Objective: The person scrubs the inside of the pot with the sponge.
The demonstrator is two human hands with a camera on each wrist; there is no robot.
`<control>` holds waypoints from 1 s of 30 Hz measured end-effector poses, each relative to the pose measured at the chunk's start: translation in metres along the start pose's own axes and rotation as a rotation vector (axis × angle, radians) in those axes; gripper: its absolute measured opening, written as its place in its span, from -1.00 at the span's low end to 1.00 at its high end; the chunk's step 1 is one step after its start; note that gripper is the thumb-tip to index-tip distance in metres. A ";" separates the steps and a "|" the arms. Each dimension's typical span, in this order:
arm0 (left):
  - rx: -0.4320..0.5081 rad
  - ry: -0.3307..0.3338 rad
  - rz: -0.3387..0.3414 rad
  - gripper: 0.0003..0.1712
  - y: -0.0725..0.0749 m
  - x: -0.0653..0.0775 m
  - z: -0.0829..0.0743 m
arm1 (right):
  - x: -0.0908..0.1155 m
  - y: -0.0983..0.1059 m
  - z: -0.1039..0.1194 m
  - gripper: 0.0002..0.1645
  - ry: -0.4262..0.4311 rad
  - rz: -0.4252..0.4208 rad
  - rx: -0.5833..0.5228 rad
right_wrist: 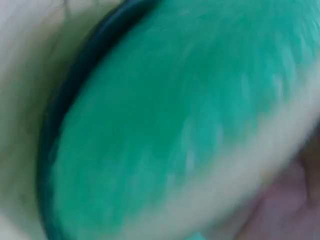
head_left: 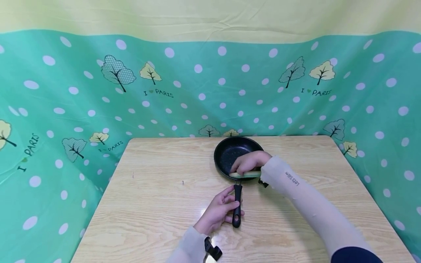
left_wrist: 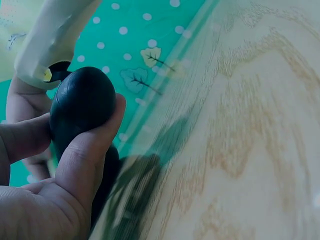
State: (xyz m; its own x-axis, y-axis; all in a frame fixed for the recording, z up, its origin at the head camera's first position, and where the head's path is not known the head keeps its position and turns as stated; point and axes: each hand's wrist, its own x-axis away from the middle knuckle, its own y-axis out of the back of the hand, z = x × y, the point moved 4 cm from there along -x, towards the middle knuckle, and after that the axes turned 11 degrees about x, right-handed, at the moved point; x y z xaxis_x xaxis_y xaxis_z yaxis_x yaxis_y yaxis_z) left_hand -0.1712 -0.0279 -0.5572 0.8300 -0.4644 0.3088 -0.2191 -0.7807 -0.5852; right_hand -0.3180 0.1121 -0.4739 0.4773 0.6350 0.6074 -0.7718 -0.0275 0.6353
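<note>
So the round black frying pan with the speckled interior (head_left: 230, 151) is sitting near the far edge of the table, its slim black handle (head_left: 238, 193) pointing back toward the person. I'm guessing that's because it's leaving the grip within easy reach while the bowl is staying accessible to the other side. The left hand (head_left: 217, 211) is pinching the handle, thumb on one side and fingers on the other; to me it's probably working as an anchor, stopping the pan from sliding or spinning. The left wrist view is showing the handle's rounded end standing clear of the tabletop, which is likely giving the fingers room underneath.

The right hand (head_left: 250, 162) is gripping a flat pad with a green face and pale edge (head_left: 246, 175), fingers bent over it, right at the pan's near side. Sponge or brush, I can't tell; the right wrist view is blurring too much. Holding it from above is presumably letting the hand press down.

Further out, the pale wood-grain table (head_left: 158, 171) is carrying the pan, and a green polka-dot fabric backdrop with little trees (head_left: 184, 69) is hanging behind and around it.
</note>
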 end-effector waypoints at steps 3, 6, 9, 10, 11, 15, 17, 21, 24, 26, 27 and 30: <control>-0.009 0.006 0.000 -0.15 0.000 0.000 0.000 | -0.003 0.000 0.001 -0.25 0.040 -0.029 -0.075; -0.018 0.010 0.007 -0.17 0.001 -0.001 0.000 | -0.006 0.000 -0.001 -0.26 0.049 -0.046 -0.153; -0.025 0.012 0.018 -0.17 0.001 0.000 -0.001 | -0.011 0.001 -0.003 -0.27 0.069 -0.060 -0.217; -0.027 0.012 0.021 -0.18 0.001 0.000 -0.002 | -0.013 0.001 -0.004 -0.28 0.078 -0.065 -0.234; -0.029 0.012 0.022 -0.17 0.001 0.000 -0.002 | -0.016 0.001 -0.005 -0.28 0.086 -0.072 -0.247; -0.038 0.009 0.030 -0.17 0.000 0.001 -0.004 | -0.024 0.004 -0.006 -0.30 0.100 -0.117 -0.288; -0.042 0.007 0.035 -0.17 0.001 0.001 -0.004 | -0.027 0.005 -0.006 -0.29 0.092 -0.138 -0.311; -0.046 0.007 0.043 -0.17 0.002 -0.001 -0.004 | -0.032 0.007 -0.001 -0.25 0.066 -0.189 -0.362; -0.048 0.006 0.047 -0.17 0.002 -0.002 -0.003 | -0.036 0.009 0.004 -0.22 0.042 -0.261 -0.390; -0.050 0.006 0.048 -0.17 0.002 -0.002 -0.003 | -0.039 0.010 0.006 -0.20 0.016 -0.329 -0.379; -0.050 0.006 0.048 -0.17 0.002 -0.002 -0.003 | -0.041 0.011 0.008 -0.20 0.008 -0.364 -0.367; -0.045 0.006 0.050 -0.17 0.002 -0.002 -0.002 | -0.047 0.011 0.009 -0.18 -0.046 -0.457 -0.277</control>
State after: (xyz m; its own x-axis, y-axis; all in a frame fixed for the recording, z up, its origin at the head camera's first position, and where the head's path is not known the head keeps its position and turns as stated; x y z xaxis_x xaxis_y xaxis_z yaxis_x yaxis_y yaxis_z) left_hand -0.1742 -0.0294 -0.5569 0.8144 -0.5056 0.2848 -0.2828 -0.7744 -0.5660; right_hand -0.3452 0.0751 -0.4908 0.8037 0.4999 0.3228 -0.5601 0.4523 0.6941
